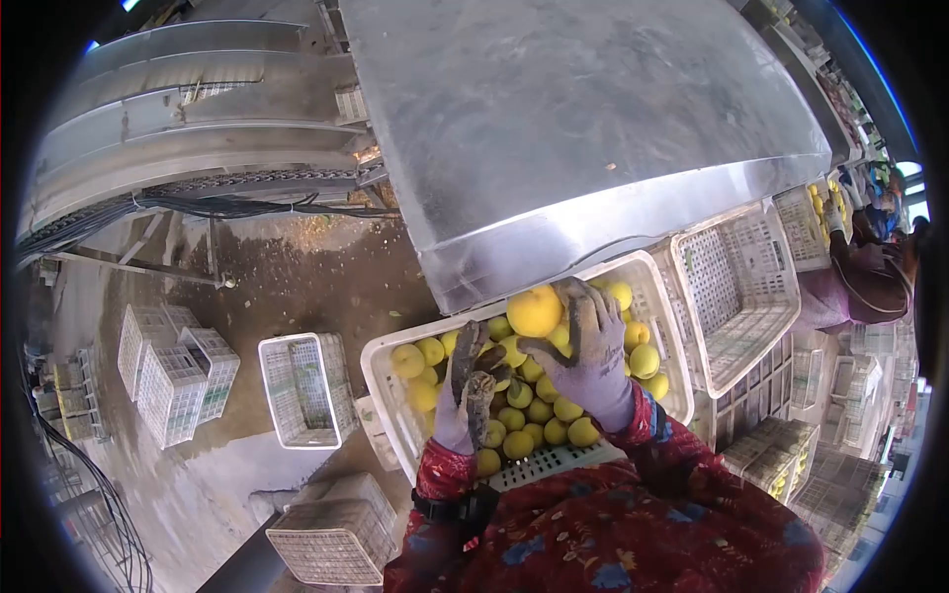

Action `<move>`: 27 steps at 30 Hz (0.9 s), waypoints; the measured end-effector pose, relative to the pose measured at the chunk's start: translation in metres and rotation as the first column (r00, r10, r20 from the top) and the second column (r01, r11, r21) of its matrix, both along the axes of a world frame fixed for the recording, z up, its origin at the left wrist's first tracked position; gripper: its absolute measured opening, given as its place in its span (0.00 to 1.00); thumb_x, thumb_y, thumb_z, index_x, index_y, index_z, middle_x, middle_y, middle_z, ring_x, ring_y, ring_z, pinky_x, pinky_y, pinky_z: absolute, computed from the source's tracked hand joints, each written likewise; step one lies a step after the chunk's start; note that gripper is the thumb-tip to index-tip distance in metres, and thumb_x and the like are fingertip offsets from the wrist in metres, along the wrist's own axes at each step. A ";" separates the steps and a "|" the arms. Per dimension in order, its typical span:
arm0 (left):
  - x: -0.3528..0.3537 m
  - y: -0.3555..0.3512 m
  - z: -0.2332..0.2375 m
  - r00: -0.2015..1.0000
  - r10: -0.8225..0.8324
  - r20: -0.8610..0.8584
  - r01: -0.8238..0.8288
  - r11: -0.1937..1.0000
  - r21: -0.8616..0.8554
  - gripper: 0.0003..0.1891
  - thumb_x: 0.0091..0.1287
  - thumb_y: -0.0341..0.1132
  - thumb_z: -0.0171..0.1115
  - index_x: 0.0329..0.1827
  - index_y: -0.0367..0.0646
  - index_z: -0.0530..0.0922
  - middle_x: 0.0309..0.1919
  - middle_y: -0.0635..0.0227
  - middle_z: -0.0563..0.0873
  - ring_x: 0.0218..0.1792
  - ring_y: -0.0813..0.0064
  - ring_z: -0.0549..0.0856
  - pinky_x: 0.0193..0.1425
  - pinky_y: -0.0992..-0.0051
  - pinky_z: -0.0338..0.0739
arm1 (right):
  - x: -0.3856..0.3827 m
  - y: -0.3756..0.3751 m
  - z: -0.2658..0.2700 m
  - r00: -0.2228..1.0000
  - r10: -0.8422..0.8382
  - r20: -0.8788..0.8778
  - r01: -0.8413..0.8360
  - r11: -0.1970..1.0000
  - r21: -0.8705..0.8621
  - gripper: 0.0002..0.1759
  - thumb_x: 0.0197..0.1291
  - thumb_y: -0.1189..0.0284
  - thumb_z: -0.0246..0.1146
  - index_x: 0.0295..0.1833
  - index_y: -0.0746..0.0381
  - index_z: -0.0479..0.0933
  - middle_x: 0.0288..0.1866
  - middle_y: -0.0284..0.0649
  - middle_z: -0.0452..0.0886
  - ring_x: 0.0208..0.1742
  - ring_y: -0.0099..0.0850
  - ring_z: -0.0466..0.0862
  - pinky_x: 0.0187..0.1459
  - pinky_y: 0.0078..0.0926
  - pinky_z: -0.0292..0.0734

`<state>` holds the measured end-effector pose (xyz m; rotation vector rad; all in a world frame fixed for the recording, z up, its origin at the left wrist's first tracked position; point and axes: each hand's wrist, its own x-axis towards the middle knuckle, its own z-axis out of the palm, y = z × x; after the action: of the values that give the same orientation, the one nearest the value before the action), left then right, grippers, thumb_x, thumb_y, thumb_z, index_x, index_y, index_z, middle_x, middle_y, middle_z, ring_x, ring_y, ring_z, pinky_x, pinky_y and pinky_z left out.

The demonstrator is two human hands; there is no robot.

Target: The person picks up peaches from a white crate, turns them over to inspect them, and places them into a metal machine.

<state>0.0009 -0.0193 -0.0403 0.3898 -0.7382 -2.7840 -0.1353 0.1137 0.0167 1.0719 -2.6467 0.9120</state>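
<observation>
A white plastic crate (390, 435) in front of me holds many round yellow and yellow-green fruits (517, 444). My right hand (596, 368), in a greyish-purple glove with dark stained fingers, has its thumb and fingers around a larger, deeper yellow fruit (534, 311) above the pile. On the crate's left side is my left hand (458, 400), gloved the same way and turned edge-on. Its fingers stretch forward and its thumb stands apart, close to the fruits; nothing is plainly gripped in it. The fruit just beside its palm is partly hidden.
A large metal surface (593, 109) lies beyond the crate. Another white crate (736, 296) stands at the right, with a co-worker in purple (840, 287) past it. More crates (306, 390) sit on the wet floor at left. Black cables (227, 205) run along a metal frame.
</observation>
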 end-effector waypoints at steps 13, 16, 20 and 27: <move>0.034 -0.018 -0.139 0.302 0.607 0.735 0.911 -0.411 -0.034 0.29 0.65 0.54 0.63 0.67 0.54 0.74 0.71 0.49 0.65 0.62 0.43 0.73 0.60 0.54 0.74 | -0.027 0.057 -0.074 0.944 0.023 0.329 -0.130 0.943 0.307 0.17 0.63 0.63 0.65 0.54 0.59 0.75 0.45 0.50 0.78 0.38 0.45 0.83 0.37 0.40 0.79; 0.021 -0.023 -0.132 0.231 0.596 0.769 0.936 -0.351 -0.010 0.28 0.64 0.54 0.65 0.65 0.54 0.74 0.67 0.50 0.67 0.58 0.45 0.76 0.55 0.54 0.77 | -0.010 0.066 -0.154 0.953 0.119 0.280 -0.294 0.597 0.747 0.20 0.63 0.66 0.63 0.59 0.56 0.74 0.55 0.53 0.75 0.41 0.47 0.84 0.39 0.41 0.82; 0.027 -0.025 -0.089 0.287 0.476 0.831 0.957 -0.104 -0.271 0.26 0.65 0.49 0.68 0.61 0.44 0.76 0.59 0.53 0.77 0.53 0.54 0.82 0.56 0.59 0.79 | -0.019 0.069 -0.183 0.911 0.063 0.407 -0.346 0.652 0.675 0.27 0.61 0.66 0.64 0.66 0.57 0.69 0.64 0.56 0.74 0.48 0.51 0.85 0.47 0.44 0.82; 0.049 0.020 -0.064 0.897 0.018 0.441 0.166 0.912 -0.376 0.25 0.69 0.35 0.66 0.68 0.38 0.73 0.55 0.63 0.84 0.49 0.74 0.84 0.53 0.77 0.79 | 0.009 0.051 -0.068 0.674 0.095 0.732 -0.086 0.995 -0.050 0.41 0.53 0.64 0.76 0.70 0.64 0.68 0.58 0.55 0.81 0.59 0.45 0.83 0.60 0.37 0.78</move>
<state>0.0500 0.0008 -0.1043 0.9311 -1.4280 -2.5284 -0.1259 0.1651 -0.0511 0.9753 -3.2047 1.6872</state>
